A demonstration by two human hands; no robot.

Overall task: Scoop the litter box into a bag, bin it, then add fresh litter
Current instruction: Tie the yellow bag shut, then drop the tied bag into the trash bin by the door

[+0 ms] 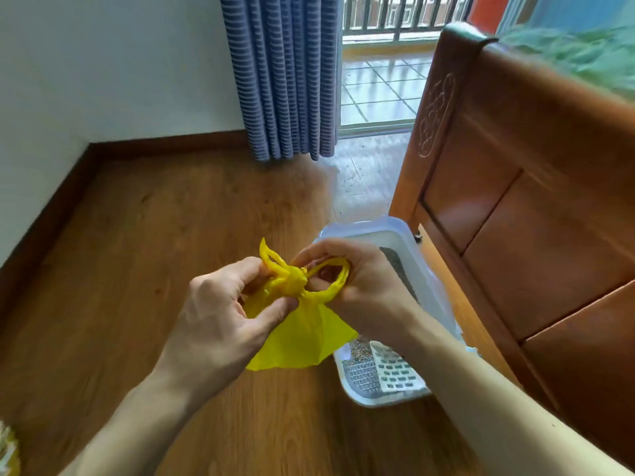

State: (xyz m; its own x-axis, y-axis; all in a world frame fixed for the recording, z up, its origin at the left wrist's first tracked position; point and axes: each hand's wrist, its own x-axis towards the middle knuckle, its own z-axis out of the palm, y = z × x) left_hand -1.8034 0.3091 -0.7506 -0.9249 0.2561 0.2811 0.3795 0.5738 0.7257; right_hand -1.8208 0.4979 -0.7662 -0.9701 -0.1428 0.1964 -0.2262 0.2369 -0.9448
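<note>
A yellow plastic bag (302, 333) hangs in front of me, its top twisted into a knot with two handle loops. My left hand (220, 314) pinches the left loop and the bag's neck. My right hand (364, 283) pinches the right loop beside the knot. Behind and below the hands, a pale blue litter box (371, 231) sits on the wooden floor against the bed frame, with grey litter inside. A white slotted scoop (391, 371) lies at the box's near end.
A brown wooden bed footboard (515, 207) stands close on the right. A blue striped curtain (281, 80) hangs by an open balcony door (378, 80). Some litter is scattered on the floor (357, 173) near the door. Something yellow (8, 451) shows at the bottom left edge.
</note>
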